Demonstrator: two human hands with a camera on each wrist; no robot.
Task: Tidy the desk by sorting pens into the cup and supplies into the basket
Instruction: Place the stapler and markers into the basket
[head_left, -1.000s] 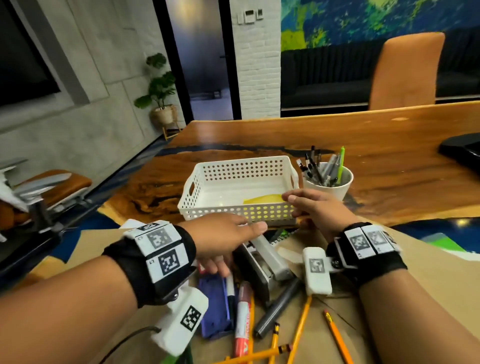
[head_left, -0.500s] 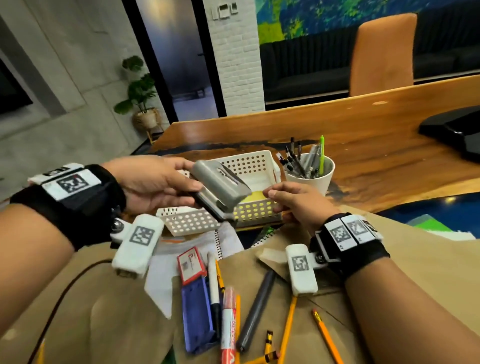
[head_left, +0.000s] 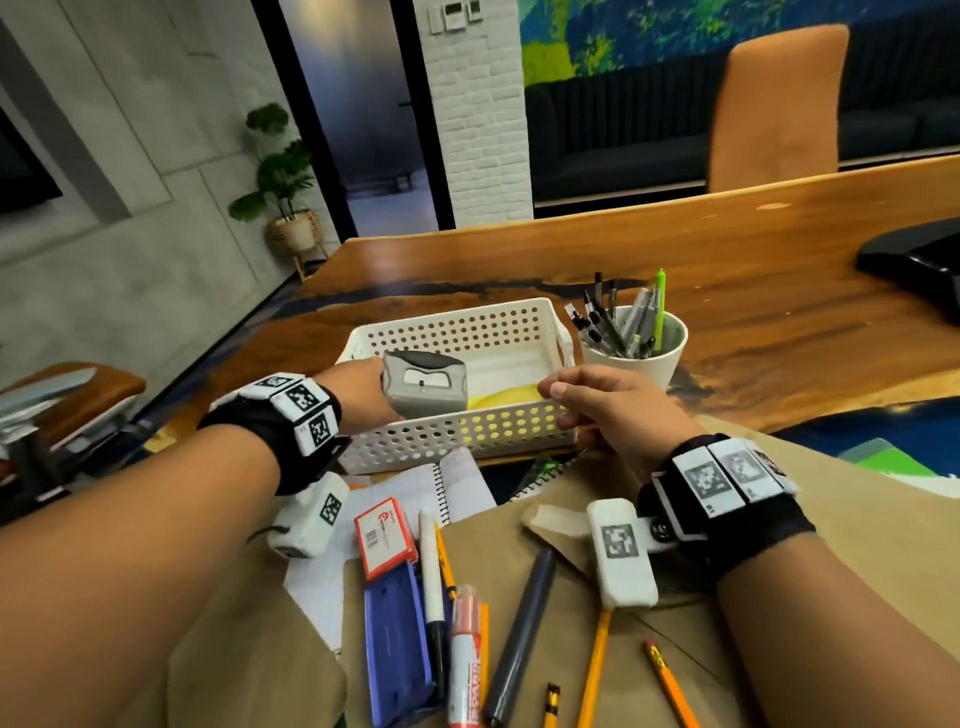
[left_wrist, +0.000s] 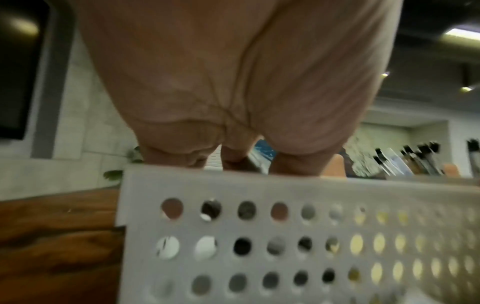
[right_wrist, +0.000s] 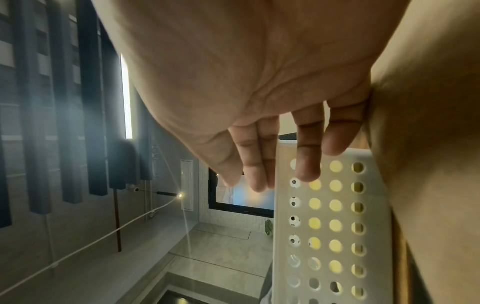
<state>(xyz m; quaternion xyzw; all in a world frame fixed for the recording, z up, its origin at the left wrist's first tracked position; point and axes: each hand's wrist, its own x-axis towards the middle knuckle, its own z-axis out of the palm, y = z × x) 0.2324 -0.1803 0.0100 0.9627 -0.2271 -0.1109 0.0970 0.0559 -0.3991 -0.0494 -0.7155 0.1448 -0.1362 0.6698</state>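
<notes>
My left hand grips a grey stapler and holds it over the left half of the white perforated basket. In the left wrist view my palm hangs above the basket's wall, and the rim hides the fingertips. My right hand holds the basket's near right corner, thumb on the rim and fingers against the outer wall. A yellow item lies inside. A white cup full of pens stands right of the basket.
On brown paper near me lie a red-and-white marker, a black pen, a white pen, yellow pencils, a blue case and a red-edged card. A spiral notebook lies under the basket's front. A black object sits far right.
My left hand picked the stapler up from the pile on the desk and carried it up and forward over the basket. My right hand stayed at the basket's corner.
</notes>
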